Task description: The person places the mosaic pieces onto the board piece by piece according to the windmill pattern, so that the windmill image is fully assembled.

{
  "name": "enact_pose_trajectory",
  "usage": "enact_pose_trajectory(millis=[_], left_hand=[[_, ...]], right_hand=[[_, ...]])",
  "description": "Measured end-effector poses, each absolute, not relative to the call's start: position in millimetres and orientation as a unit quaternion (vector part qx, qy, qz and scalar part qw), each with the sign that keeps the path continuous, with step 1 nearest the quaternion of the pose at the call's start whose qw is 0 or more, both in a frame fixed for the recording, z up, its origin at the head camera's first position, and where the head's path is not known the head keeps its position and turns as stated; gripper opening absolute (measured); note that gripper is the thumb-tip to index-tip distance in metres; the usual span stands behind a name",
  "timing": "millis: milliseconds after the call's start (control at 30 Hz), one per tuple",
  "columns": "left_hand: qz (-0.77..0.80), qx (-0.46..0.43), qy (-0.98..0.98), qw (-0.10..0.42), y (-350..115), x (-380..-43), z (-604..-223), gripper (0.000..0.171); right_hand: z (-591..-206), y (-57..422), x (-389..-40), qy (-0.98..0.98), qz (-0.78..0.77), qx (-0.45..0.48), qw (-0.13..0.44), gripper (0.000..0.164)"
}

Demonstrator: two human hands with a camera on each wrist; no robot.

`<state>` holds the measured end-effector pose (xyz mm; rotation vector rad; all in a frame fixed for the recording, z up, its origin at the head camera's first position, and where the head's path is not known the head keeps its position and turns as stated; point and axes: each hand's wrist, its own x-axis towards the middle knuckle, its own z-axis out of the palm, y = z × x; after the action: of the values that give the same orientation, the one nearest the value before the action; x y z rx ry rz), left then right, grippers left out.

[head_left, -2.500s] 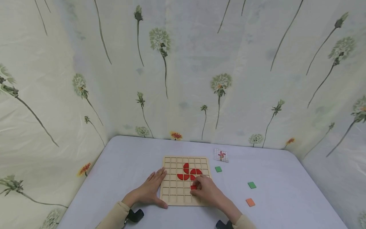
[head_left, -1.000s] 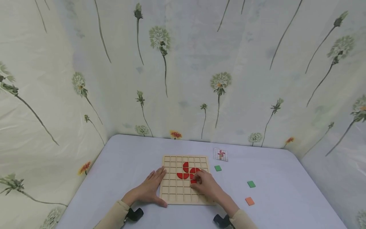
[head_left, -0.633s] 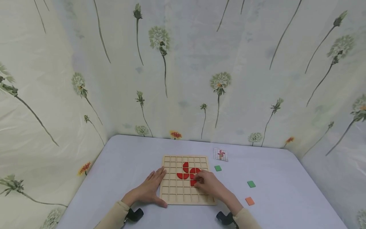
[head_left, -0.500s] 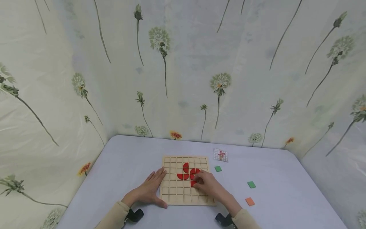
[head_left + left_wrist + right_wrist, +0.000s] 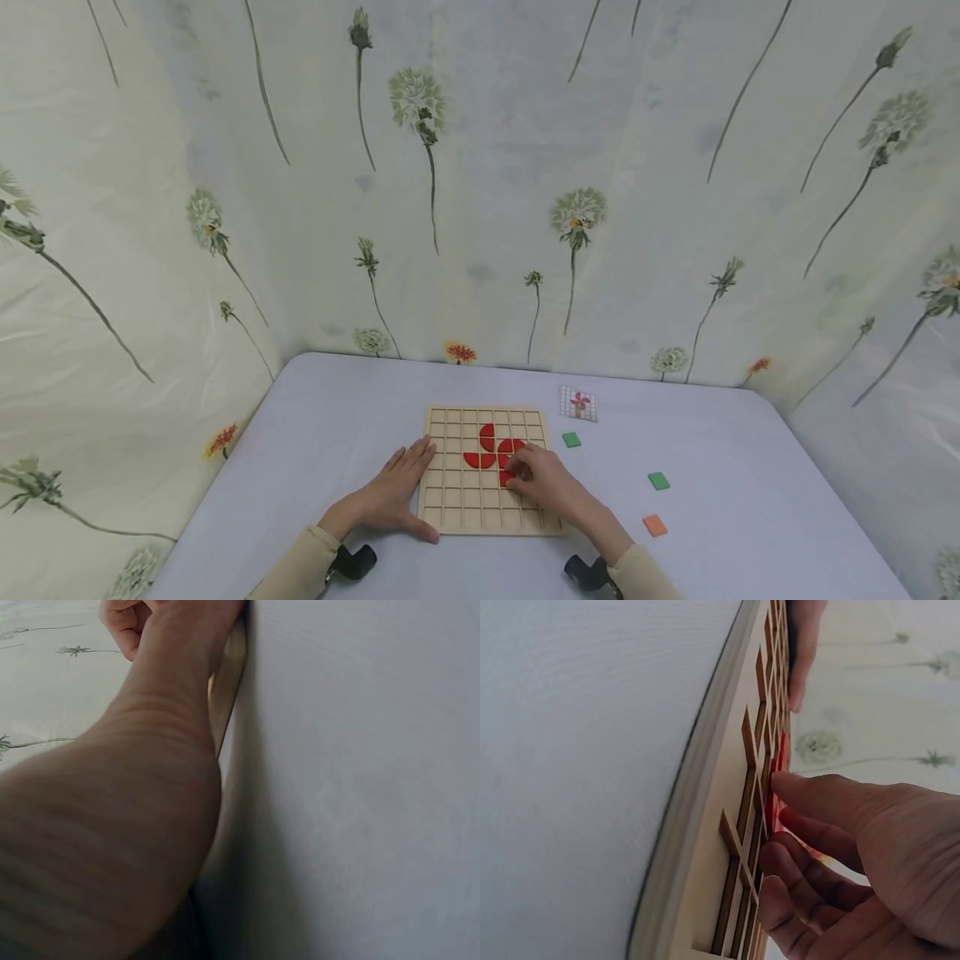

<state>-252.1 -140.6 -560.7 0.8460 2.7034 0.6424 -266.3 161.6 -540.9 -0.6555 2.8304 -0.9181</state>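
A wooden grid board lies flat on the table, with several red quarter-circle tiles in its cells forming curved shapes. My left hand rests along the board's left edge, fingers extended forward and thumb at the near corner. With curled fingers, my right hand pinches a red tile low at a cell just below the other red pieces, partly covering it. In the right wrist view, the thumb tip touches the red edge at the board, and the remaining fingers are bent beside it.
Beyond the board's far right corner lies a pattern card with a red pinwheel printed on a grid. Right of the board are a green tile, another green tile and an orange tile. A flower-patterned curtain surrounds the table.
My right hand has shifted slightly farther up the board, bringing the red tile from a lower spot to the cell under the other red pieces. My left hand has stayed in place.
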Motion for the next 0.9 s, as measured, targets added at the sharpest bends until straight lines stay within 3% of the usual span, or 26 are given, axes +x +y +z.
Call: enact_pose_trajectory(millis=[567,900], left_hand=[[0.216,0.290,0.925,0.118,-141,-252,-560,0.134],[0.219,0.285,0.925,0.123,-140,-253,-561,0.135]], right_hand=[[-519,219,-288,0.924,-0.366,-0.105,0.036,0.027],[-525,253,-303,0.935,-0.336,-0.102,0.048,0.045]])
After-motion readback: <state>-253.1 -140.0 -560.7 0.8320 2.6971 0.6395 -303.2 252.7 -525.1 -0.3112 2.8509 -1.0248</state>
